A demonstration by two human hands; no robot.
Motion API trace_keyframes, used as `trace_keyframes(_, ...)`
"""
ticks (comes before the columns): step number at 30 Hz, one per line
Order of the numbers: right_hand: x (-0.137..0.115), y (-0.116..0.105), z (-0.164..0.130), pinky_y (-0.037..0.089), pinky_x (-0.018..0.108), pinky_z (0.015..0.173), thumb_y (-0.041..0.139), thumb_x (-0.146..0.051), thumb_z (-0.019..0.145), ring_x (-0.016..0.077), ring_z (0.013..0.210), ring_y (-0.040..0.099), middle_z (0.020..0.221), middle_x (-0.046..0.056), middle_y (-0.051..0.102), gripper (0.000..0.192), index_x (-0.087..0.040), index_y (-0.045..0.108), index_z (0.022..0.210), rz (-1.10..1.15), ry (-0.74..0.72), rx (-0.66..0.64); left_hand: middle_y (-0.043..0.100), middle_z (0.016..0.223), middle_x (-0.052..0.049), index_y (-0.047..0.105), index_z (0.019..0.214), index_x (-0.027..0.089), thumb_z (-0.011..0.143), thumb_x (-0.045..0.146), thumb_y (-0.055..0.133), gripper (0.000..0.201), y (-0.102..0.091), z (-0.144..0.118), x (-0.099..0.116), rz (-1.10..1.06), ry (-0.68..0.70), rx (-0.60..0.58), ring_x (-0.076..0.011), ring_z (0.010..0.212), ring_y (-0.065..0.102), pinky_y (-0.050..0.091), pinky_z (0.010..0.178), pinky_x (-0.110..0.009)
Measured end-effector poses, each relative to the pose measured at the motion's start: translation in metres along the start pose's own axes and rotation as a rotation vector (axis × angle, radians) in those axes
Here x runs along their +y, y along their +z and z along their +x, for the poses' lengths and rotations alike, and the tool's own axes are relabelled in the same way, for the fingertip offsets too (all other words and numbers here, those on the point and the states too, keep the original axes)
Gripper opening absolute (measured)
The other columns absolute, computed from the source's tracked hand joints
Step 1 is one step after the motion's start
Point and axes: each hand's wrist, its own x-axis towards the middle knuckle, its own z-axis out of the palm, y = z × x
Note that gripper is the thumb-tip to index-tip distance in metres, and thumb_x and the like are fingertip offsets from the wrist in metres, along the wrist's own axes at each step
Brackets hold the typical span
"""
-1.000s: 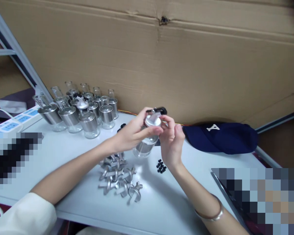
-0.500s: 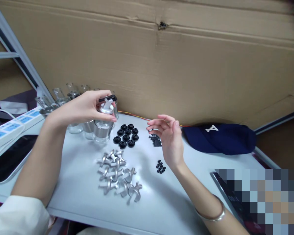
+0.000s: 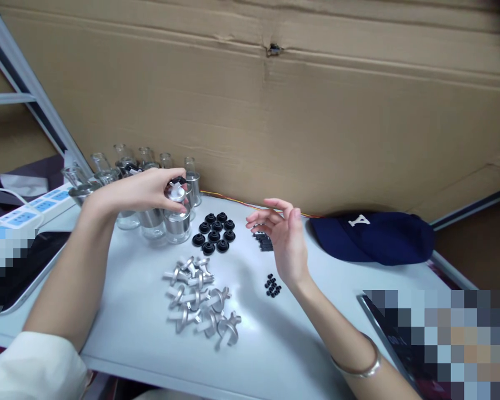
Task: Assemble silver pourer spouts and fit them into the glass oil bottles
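Note:
My left hand (image 3: 139,191) is closed around the neck of a glass oil bottle (image 3: 178,226), which stands upright at the front of a group of similar bottles. A silver pourer top (image 3: 176,193) with a black lever sits on its neck, partly hidden by my fingers. My right hand (image 3: 289,244) hovers palm inward over the table, fingers apart and holding nothing. Just behind its fingers lie short black rods (image 3: 265,241), partly covered. Below it is a small cluster of tiny black parts (image 3: 272,285).
Several silver pourer tops (image 3: 198,297) lie at the table's middle, with ribbed black stoppers (image 3: 214,236) behind them. Glass bottles (image 3: 189,180) crowd the back left beside a power strip (image 3: 37,206). A navy cap (image 3: 383,239) lies at right, before a cardboard wall (image 3: 316,128).
My left hand has come down with the bottle, which now stands lower and farther back among the others. My right hand has barely moved and stays open.

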Motion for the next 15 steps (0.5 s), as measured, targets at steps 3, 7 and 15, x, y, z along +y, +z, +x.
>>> trace_keyframes(3, 0.000, -0.001, 0.000, 0.046, 0.033, 0.067, 0.033, -0.063, 0.089, 0.0167, 0.069, 0.063, 0.076, 0.002, 0.067, 0.045, -0.023, 0.049, 0.100, 0.010, -0.001, -0.013, 0.061, 0.067, 0.001, 0.057, 0.080, 0.022, 0.067, 0.045, 0.072, 0.030, -0.002, 0.000, -0.003, 0.095, 0.000, -0.027, -0.0162, 0.056, 0.051, 0.033, 0.050, -0.024)
trace_keyframes(7, 0.004, -0.003, 0.001, 0.047, 0.033, 0.066, 0.033, -0.061, 0.090, 0.0164, 0.069, 0.064, 0.075, 0.002, 0.067, 0.043, -0.023, 0.050, 0.100, 0.010, -0.005, -0.016, 0.056, 0.063, 0.000, 0.059, 0.085, 0.022, 0.067, 0.047, 0.070, 0.034, -0.007, -0.001, -0.010, 0.189, -0.082, 0.000, -0.0166, 0.056, 0.049, 0.032, 0.049, -0.024)
trace_keyframes(15, -0.043, 0.006, -0.022, 0.052, 0.027, 0.072, 0.062, -0.026, 0.085, 0.0121, 0.075, 0.064, 0.081, -0.001, 0.068, 0.004, -0.024, 0.065, 0.088, 0.023, -0.071, -0.152, 0.062, 0.091, -0.001, 0.055, 0.106, 0.020, 0.078, 0.043, 0.060, 0.036, -0.016, -0.015, 0.019, 0.354, -0.132, 0.078, -0.0174, 0.076, 0.056, 0.040, 0.066, -0.025)
